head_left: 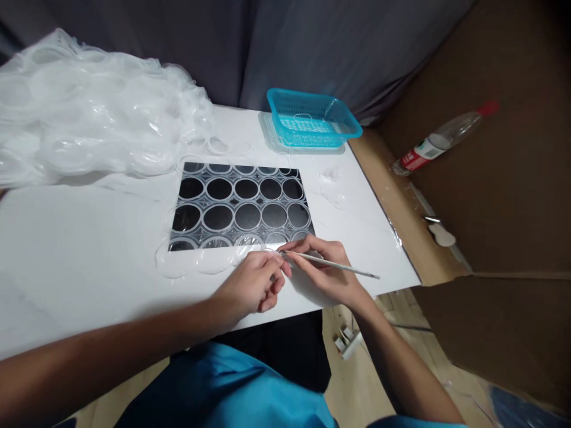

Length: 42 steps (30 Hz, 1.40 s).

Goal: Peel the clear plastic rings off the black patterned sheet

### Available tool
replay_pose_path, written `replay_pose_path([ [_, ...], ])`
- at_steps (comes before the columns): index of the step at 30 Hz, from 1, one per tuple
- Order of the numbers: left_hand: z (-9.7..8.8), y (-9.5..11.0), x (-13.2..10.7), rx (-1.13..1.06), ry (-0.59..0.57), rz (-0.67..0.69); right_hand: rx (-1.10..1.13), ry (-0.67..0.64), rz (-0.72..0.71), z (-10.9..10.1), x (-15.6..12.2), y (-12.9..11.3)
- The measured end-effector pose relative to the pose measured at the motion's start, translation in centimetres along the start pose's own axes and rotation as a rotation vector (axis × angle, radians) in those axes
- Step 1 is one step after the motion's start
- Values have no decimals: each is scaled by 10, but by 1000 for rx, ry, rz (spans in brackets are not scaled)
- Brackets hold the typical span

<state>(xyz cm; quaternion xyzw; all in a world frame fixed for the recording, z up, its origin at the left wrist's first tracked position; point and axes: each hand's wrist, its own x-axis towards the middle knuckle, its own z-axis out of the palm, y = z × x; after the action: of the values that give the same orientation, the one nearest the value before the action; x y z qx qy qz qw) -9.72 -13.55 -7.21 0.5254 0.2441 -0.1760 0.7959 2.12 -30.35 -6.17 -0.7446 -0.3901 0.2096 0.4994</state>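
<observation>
A clear plastic sheet moulded with rows of pale-rimmed circles (241, 203) lies flat over a flat black rectangular mat (190, 188), probably because the dark backing makes the rims stand out. The mat is on the white, faintly veined counter (89, 255), and the sheet's outer circles reach past its left and near edges.

The right hand (328, 270) grips a thin, pale, stick-like tool (343, 264) much as one holds a pen, its working end pointing left; that low grip seems chosen for fine control. The left hand (259, 279) has its fingers curled, thumb and forefinger meeting the right fingertips at the sheet's near edge. The fingertips overlap there, so I cannot tell whether it pinches the plastic or only steadies it.

Both hands work near the counter's front edge, the forearms coming in over it. To the left, white surface gives the left arm room, bounded at the back by a bulky heap of translucent circle-patterned plastic (98, 113). A turquoise openwork plastic basket (307, 140) stands at the back, beyond the sheet. Along the right edge runs a brown cardboard ledge (372, 172), where a clear bottle with red cap and label (439, 142) stands, well apart from the tool.
</observation>
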Motion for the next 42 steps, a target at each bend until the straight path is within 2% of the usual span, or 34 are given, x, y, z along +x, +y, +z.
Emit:
replay_pose_path([
  [9,3,4,-5,15,27,-57,81,-124,11,-15,4,-1],
  [15,2,2,-5,20,23,-37,61,-187,66,-25,7,0],
  [27,0,-3,-3,19,7,3,75,-257,37,-31,11,-1],
  [30,-1,-4,-2,27,-2,17,34,-328,27,-38,18,-2],
  [37,-2,-10,-1,45,-22,62,17,-586,-36,-54,47,-11],
  [42,-3,-15,-1,56,-26,95,49,-629,-3,-57,57,-13],
])
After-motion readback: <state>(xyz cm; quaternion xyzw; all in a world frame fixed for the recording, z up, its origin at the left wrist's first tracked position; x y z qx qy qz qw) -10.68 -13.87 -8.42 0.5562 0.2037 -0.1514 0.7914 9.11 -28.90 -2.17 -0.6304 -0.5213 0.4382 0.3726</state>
